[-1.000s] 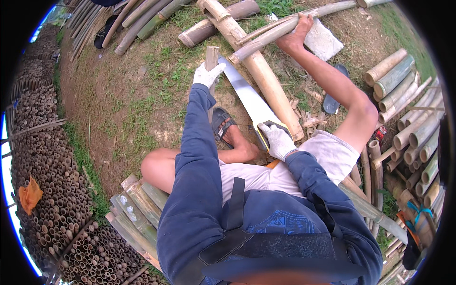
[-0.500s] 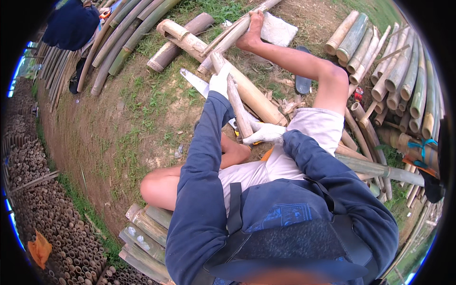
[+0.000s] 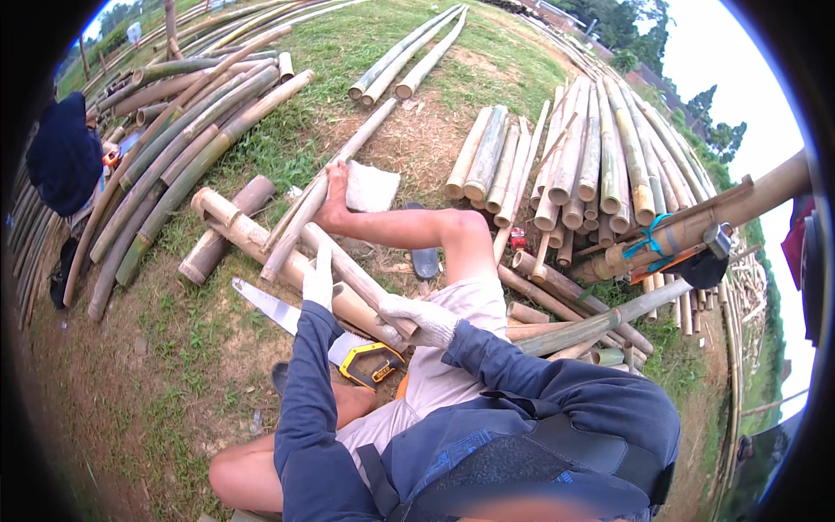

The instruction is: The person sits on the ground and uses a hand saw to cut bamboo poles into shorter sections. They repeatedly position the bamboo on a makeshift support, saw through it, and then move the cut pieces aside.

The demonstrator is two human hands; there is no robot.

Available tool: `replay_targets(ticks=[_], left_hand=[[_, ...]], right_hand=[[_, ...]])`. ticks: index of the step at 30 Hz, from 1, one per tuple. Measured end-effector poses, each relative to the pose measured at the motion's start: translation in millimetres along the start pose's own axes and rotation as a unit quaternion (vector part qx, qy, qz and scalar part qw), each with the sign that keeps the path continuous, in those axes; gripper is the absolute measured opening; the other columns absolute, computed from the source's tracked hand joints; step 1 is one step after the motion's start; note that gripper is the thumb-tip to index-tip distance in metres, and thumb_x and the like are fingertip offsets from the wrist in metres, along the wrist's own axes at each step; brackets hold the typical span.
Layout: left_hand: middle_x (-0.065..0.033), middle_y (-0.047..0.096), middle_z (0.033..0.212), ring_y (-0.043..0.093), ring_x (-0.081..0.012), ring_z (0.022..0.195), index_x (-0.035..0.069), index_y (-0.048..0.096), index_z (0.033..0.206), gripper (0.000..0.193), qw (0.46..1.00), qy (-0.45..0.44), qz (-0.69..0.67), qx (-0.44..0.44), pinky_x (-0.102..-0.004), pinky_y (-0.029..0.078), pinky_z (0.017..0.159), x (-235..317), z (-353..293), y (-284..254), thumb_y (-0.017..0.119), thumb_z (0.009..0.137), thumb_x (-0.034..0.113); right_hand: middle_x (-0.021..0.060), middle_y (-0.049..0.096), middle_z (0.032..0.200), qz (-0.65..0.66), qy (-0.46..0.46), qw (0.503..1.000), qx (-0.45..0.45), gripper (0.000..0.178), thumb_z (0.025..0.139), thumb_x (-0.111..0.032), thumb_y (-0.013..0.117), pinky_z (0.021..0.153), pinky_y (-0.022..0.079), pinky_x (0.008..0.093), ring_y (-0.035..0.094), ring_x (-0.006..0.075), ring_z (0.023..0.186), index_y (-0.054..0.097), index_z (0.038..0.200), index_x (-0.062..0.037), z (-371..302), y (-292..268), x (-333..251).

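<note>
Both my hands wear white gloves and hold a short bamboo length [image 3: 355, 271] that slants over a thicker bamboo pole [image 3: 350, 304]. My left hand [image 3: 319, 280] is closed along its left side, toward the far end. Near its close end, my right hand [image 3: 424, 319] wraps round it. Below my left hand a handsaw [image 3: 370, 363] with a yellow and black handle lies on the ground, its blade partly behind my left forearm. My bare foot [image 3: 333, 193] rests against a long, thin bamboo pole [image 3: 358, 139], which leans past the thicker one.
A bamboo log [image 3: 228, 228] lies crosswise under the thick pole's far end. A pale stone slab [image 3: 372, 189] and a dark sandal [image 3: 424, 259] are beyond my leg. Bamboo stacks [image 3: 600, 165] stand at right, with more poles [image 3: 196, 148] at left. Dark cloth [image 3: 65, 157] hangs far left.
The view has tilted up and swung right. The short bamboo has turned, its near end moving right with my right hand, and the saw's yellow handle is now uncovered. Both hands keep their hold.
</note>
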State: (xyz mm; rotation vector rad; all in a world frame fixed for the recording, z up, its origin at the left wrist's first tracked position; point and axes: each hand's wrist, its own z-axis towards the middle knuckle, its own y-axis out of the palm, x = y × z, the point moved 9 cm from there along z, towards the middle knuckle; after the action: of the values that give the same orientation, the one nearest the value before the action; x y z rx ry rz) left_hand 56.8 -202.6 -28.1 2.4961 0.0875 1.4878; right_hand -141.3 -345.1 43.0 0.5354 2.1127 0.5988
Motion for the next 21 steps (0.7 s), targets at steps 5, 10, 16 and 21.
replay_targets(ticks=[5, 10, 16, 21], left_hand=[[-0.0023, 0.071, 0.104, 0.066, -0.0120, 0.078, 0.009, 0.067, 0.127, 0.053, 0.989, 0.131, 0.021, 0.062, -0.0280, 0.054, 0.063, 42.7, 16.4, -50.7, 0.079, 0.099, 0.052], [0.0025, 0.070, 0.103, 0.065, -0.0094, 0.078, 0.017, 0.067, 0.125, 0.042, 0.976, 0.180, 0.019, 0.117, -0.0266, 0.050, 0.062, 54.3, 49.0, -100.3, 0.081, 0.099, 0.048], [-0.0082, 0.073, 0.113, 0.069, -0.0221, 0.093, 0.010, 0.067, 0.133, 0.060, 0.938, 0.206, 0.170, 0.223, -0.0380, 0.056, 0.077, 59.8, 55.6, -133.4, 0.083, 0.094, 0.052], [-0.0245, 0.066, 0.138, 0.063, -0.0388, 0.128, 0.006, 0.065, 0.146, 0.076, 0.851, 0.193, 0.392, 0.293, -0.0490, 0.052, 0.111, 60.8, 38.1, -145.7, 0.087, 0.089, 0.052]], right_hand=[[0.0114, 0.068, 0.107, 0.068, -0.180, 0.981, 0.013, 0.047, 0.104, -0.030, 0.077, 0.068, 0.054, 0.0308, 0.064, 0.0176, 0.080, 0.058, 0.138, -0.0045, -93.7, -36.1, -110.9], [0.0086, 0.066, 0.095, 0.085, -0.256, 0.921, 0.280, 0.036, 0.102, -0.027, 0.080, 0.063, 0.057, 0.0297, 0.066, 0.0182, 0.076, 0.062, 0.124, -0.0046, -220.4, -142.7, -132.5], [0.0068, 0.062, 0.093, 0.198, -0.293, 0.819, 0.452, 0.038, 0.099, -0.029, 0.082, 0.056, 0.056, 0.0314, 0.066, 0.0211, 0.072, 0.061, 0.123, -0.0096, -351.2, -231.9, -42.4], [0.0084, 0.068, 0.098, 0.232, -0.362, 0.711, 0.556, 0.031, 0.098, -0.031, 0.083, 0.063, 0.058, 0.0352, 0.067, 0.0227, 0.075, 0.066, 0.114, -0.0105, -429.2, -298.8, 21.8]])
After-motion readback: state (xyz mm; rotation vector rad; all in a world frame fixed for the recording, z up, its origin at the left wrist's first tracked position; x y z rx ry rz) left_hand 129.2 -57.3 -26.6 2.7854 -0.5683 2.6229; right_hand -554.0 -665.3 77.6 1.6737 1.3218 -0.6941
